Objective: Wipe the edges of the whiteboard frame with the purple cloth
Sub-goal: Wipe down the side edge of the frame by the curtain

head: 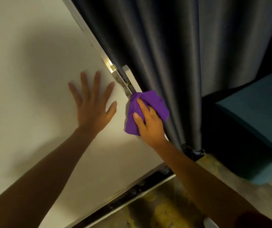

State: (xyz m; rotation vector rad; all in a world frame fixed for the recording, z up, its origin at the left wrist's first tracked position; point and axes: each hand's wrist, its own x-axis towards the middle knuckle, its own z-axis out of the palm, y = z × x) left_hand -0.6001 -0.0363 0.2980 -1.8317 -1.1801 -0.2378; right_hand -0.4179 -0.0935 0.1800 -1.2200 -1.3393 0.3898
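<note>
The whiteboard (33, 79) fills the left of the head view, its surface white and glossy. Its metal frame edge (123, 81) runs diagonally from the upper left down to the right. My right hand (150, 124) presses the bunched purple cloth (150, 102) against that right edge, fingers wrapped over the fabric. My left hand (94, 104) lies flat on the board surface just left of the cloth, fingers spread, holding nothing. The frame part under the cloth is hidden.
A dark grey curtain (164, 55) hangs right against the frame edge, touching the cloth. A teal cushioned seat (255, 116) stands at the right. Worn, stained floor (164, 208) shows below, with the board's bottom rail (132, 196) running across it.
</note>
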